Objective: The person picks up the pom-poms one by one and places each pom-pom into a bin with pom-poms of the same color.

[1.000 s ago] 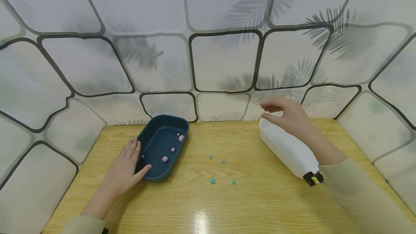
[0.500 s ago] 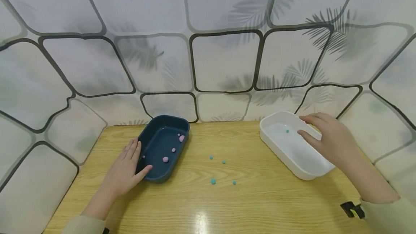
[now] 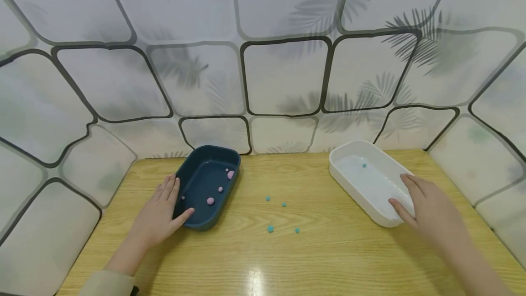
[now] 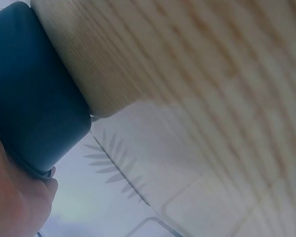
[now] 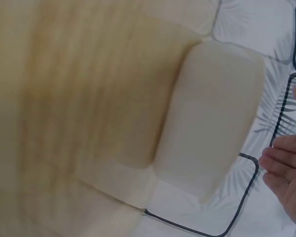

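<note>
Hands at both trays!
Lower left, left hand (image 3: 158, 211), straight-fingered, touches blue tray (image 3: 201, 182); lower right, right hand (image 3: 431, 209), thumb and fingers parted, hovers empty-handed by white tray (image 3: 376, 184).

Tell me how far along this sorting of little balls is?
Seemingly done: five pink balls lie in the dark blue tray and one teal ball in the white tray.

In hand: no ball that I can see; the left hand rests against the dark blue tray, and the right hand is by the white tray's near end.

Probably left: four teal balls on the table.
</note>
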`<control>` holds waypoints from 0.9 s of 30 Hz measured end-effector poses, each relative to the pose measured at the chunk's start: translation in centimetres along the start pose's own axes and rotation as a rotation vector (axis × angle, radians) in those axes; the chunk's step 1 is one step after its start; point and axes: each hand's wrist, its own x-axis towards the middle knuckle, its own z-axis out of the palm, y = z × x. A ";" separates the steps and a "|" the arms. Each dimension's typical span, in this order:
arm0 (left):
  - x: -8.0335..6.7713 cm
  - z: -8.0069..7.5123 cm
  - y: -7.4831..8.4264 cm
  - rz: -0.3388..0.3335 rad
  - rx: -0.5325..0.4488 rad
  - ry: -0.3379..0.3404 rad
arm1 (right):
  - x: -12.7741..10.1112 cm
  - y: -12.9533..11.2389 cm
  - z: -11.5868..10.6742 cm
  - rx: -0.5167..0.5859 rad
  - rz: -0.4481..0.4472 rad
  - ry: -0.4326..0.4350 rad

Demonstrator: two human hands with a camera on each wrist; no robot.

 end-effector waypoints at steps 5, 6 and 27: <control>0.1 -0.1 0.2 0.010 0.032 0.001 | -1.3 0.3 1.1 -0.003 0.069 -0.102; 0.1 -0.2 0.2 0.012 0.038 0.000 | -1.5 0.3 1.3 0.002 0.084 -0.127; 0.4 -0.6 2.0 0.103 0.090 0.052 | -3.0 0.9 3.1 0.023 0.207 -0.235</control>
